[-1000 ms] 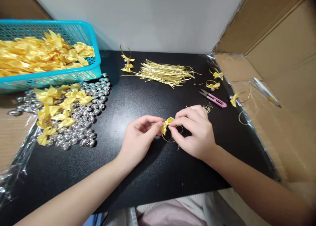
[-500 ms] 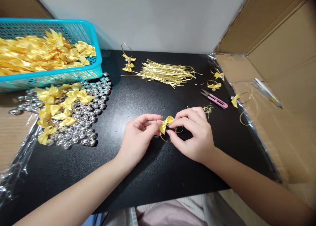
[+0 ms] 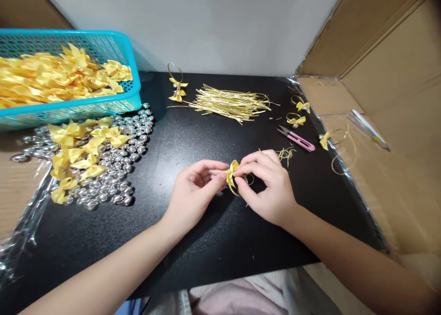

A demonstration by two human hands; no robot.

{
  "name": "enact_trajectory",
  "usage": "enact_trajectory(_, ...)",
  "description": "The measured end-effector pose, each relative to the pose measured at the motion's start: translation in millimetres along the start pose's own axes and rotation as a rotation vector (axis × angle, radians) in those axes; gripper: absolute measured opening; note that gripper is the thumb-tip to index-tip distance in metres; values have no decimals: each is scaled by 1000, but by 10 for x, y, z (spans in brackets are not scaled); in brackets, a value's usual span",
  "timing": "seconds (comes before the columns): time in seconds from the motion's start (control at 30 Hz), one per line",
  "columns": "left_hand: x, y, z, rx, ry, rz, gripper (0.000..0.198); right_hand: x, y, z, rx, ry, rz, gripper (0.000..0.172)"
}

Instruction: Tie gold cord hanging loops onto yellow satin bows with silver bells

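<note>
A small yellow ribbon bow [image 3: 231, 173] with a thin gold cord loop is pinched between both hands just above the black table [image 3: 193, 241]. My left hand [image 3: 195, 193] grips its left side with thumb and fingertips. My right hand [image 3: 268, 184] pinches the right side and the gold cord, fingers curled. Both hands meet at the middle of the table.
A turquoise basket [image 3: 103, 104] of yellow bows stands at the back left. Silver bells [image 3: 113, 168] with loose bows [image 3: 81, 145] lie in front of it. A bundle of gold cords [image 3: 229, 103], pink snips [image 3: 296, 138], finished bows [image 3: 296, 120] and an open cardboard box [image 3: 386, 136] lie right.
The bow has turned between the fingers from spread flat to nearly edge-on, and the cord loop has drawn in closer to my right hand. Both hands stayed in place.
</note>
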State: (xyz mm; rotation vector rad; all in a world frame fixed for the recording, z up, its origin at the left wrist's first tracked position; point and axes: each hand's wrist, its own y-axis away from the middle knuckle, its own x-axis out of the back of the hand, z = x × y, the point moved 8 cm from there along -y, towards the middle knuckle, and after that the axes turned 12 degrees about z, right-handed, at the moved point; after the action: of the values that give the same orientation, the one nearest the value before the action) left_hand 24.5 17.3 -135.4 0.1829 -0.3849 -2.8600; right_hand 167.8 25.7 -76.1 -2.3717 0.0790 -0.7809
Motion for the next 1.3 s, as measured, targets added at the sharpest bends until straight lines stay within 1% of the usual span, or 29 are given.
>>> enact_trajectory(0.13,-2,7,29,-47,-17,-11,19,11,-7,14,-33,-58,-16,5)
enact_trajectory(0.2,-7,11,58,-75,-48,-15,19,10,-7,17,-40,-59,-16,2)
enact_trajectory(0.33,-25,24,101,-100,-72,-37,13,12,-12,8,-33,-39,-16,3)
enact_trajectory(0.4,-32,28,96,-90,-57,-54,12,22,-16,-12,-16,-39,-24,2)
enact_trajectory(0.53,-25,22,62,-61,-18,-63,16,38,-19,-69,51,-23,-42,9)
enact_trajectory(0.6,-23,20,48,-53,-13,-64,17,38,-16,-71,71,5,-37,6)
enact_trajectory(0.67,-26,23,37,-48,-17,-68,17,31,-10,-55,72,25,-29,2)
enact_trajectory(0.77,-35,31,33,-51,-14,-82,16,16,2,-37,71,27,-31,5)
enact_trajectory(0.87,-36,27,23,-43,-7,-91,18,-7,10,-42,85,21,-58,1)
enact_trajectory(1.0,-39,11,21,-45,-10,-104,17,-42,14,-50,98,-18,-103,4)
enact_trajectory(1.17,-43,1,56,-85,-8,-108,9,-51,4,-33,67,-102,-134,8)
enact_trajectory(1.3,-38,-2,34,-62,-14,-99,6,-30,-27,42,-33,-221,-119,15)
